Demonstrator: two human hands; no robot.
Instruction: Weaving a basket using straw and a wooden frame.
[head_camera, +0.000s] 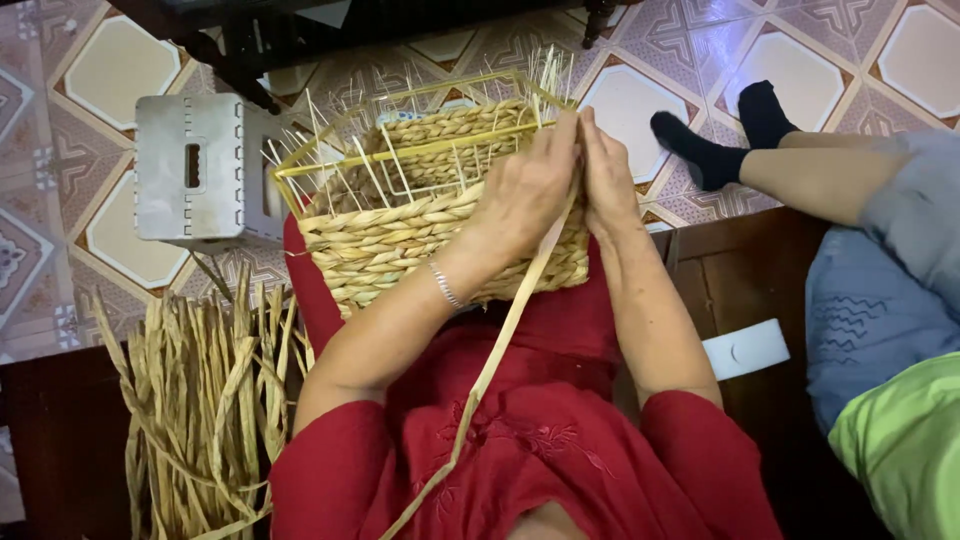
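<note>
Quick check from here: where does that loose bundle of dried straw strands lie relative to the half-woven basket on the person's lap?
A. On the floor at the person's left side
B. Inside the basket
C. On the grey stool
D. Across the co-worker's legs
A: the bundle of dried strands lies on the floor at the person's left, below the basket and apart from the grey stool.

The woven basket (440, 235) is pale straw-yellow around a yellow wire frame (400, 160). The dress (540, 430) is red with tonal embroidery. The floor tiles (90, 60) show pink and cream geometric patterns.
</note>
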